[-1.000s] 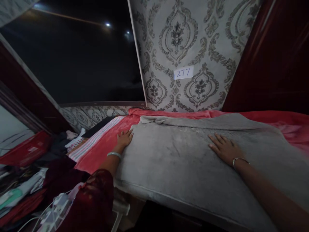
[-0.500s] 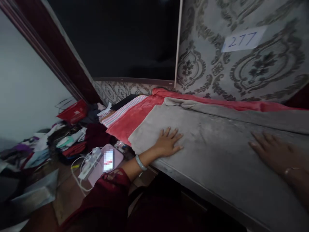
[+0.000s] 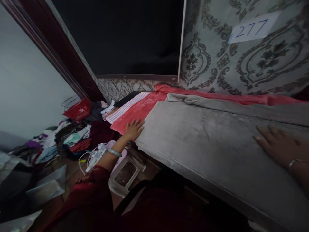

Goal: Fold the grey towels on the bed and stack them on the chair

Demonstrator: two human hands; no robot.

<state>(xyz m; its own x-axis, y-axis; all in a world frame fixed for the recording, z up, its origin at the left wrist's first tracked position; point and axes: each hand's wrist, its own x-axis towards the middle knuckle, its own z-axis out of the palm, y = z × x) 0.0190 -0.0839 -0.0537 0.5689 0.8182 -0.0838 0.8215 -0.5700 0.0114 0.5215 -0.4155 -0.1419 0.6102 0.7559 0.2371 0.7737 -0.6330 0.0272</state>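
A grey, soft-looking cloth [image 3: 193, 135] lies spread along the long surface, its far edge bunched into folds. Beneath it and along the wall runs a red cloth [image 3: 131, 114], with a striped cloth [image 3: 126, 106] beyond it on the left. My left hand [image 3: 134, 129] rests open at the left edge of the grey cloth, fingers over the red cloth. On the grey cloth at the right lies my right hand [image 3: 281, 143], flat with fingers stretched out. Neither hand holds anything.
Behind the surface is a large dark screen [image 3: 120, 38] beside patterned wallpaper with a "277" paper [image 3: 254, 28]. At left, clothes [image 3: 74, 138] lie heaped on the floor near a red basket [image 3: 78, 109]. A small stool [image 3: 126, 172] with a power strip [image 3: 96, 156] stands below my left arm.
My left hand has moved left, from the grey cloth to its edge by the red cloth. My right hand stays flat on the grey cloth. The view has shifted slightly.
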